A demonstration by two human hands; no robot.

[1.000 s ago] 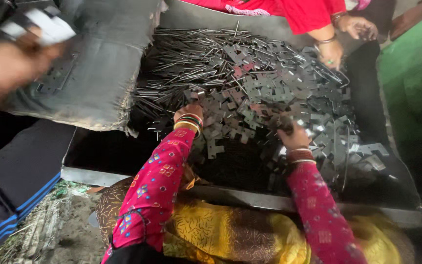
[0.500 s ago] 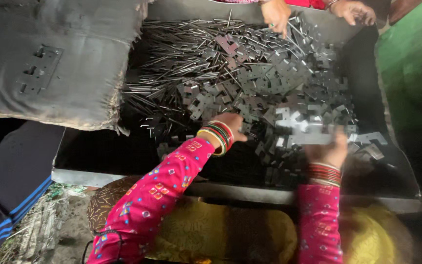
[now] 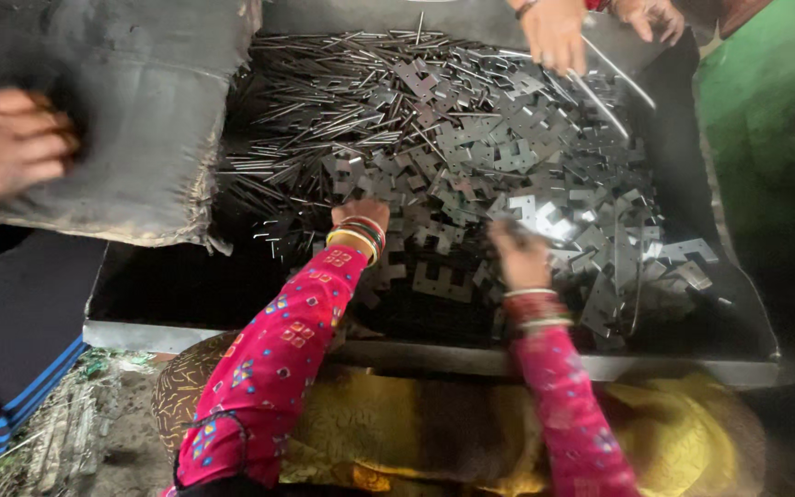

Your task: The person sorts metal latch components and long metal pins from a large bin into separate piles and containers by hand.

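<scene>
L hand (image 3: 361,215) sunk in flat notched metal plates (image 3: 526,175), grip can't tell; R hand (image 3: 519,258) blurred, fingers curled, plates just ahead & right.

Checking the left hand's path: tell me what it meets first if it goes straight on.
The left hand points into the heap of flat metal plates; it would likely meet those first, then the thin rods.
</scene>
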